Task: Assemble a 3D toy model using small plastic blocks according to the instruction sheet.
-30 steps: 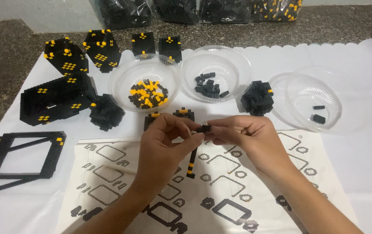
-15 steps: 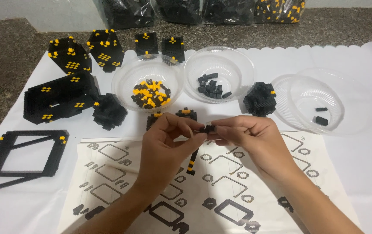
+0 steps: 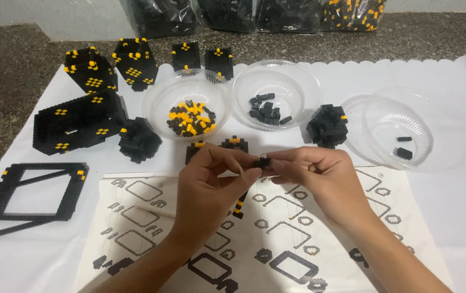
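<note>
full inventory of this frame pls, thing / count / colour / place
small brick piece: 1, black, pinched between both hands' fingertips
clear bowls: 4, transparent, row across the middle; one holds black and orange bricks, one black bricks, the right pair nearly empty
built block sections: several, black with orange studs, upper left
flat frames: stacked, count unclear, black, far left
small brick clusters: 2, black, beside the bowls
instruction sheet: 1, white with diagrams, under the hands
white cover: 1, on the speckled surface
bags of bricks: several, top edge
left hand: 1, centre
right hand: 1, centre

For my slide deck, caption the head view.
Both hands, left hand and right hand, pinch a small black brick piece above instructions.
</note>
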